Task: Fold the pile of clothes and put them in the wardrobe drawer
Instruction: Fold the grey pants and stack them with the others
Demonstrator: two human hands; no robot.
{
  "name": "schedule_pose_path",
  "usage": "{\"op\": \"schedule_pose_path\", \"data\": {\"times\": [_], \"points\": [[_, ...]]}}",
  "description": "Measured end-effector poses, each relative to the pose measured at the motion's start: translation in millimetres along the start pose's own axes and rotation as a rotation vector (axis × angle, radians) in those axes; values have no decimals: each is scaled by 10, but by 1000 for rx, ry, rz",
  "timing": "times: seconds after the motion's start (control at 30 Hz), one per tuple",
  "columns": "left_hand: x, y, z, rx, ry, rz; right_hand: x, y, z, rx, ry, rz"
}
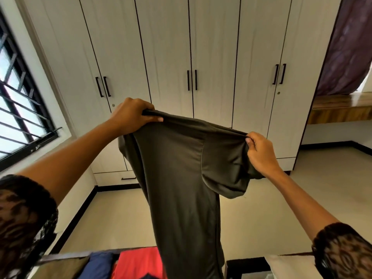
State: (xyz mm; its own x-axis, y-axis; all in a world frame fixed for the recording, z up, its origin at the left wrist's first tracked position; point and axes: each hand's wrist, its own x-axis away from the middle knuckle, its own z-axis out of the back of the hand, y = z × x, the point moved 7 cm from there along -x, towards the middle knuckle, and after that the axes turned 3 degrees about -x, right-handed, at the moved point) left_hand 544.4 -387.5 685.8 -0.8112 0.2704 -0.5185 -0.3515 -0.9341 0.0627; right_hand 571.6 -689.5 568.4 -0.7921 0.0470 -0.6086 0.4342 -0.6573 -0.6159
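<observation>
I held the olive garment (181, 168) up before the wardrobe (165, 47), left hand (130, 115) gripping one top corner, right hand (259, 152) pinching the other, so it hung straight for folding.

The left sleeve (24, 218) and the right sleeve (342, 250) are made of dark, lace-like fabric patterned in black and brown, each edged with a fuzzy black hem. Below them the arms are left uncovered down to the left hand (130, 115) and the right hand (259, 153).
</observation>
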Motion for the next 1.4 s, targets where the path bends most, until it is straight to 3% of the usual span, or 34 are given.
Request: {"op": "schedule_pose_path", "data": {"times": [0.13,0.27,0.37,0.53,0.7,0.93,1.17,1.4], "points": [[110,-178,-116,-24,-1,155,52,41,-204,76,7,42],[293,-388,-203,-272,-33,319,71,-45,-417,205,-31,151],[524,-422,-101,-359,31,473,89,-208,-522,179,-46,140],[1014,-450,188,-237,168,617,393,-630,-510,-59,-24,28],[2035,-647,451,256,307,768,1214,-1246,-486,-180,-59,85],[4239,-716,913,176,249,713,3178,-2260,-664,-379,-171,145],[7050,-1124,856,20,-96,917,5839,-3092,-1470,-592,-671,51],[10161,-1038,222,-273,-519,1172,8660,-3117,-2136,-455,-1263,-95]]}}
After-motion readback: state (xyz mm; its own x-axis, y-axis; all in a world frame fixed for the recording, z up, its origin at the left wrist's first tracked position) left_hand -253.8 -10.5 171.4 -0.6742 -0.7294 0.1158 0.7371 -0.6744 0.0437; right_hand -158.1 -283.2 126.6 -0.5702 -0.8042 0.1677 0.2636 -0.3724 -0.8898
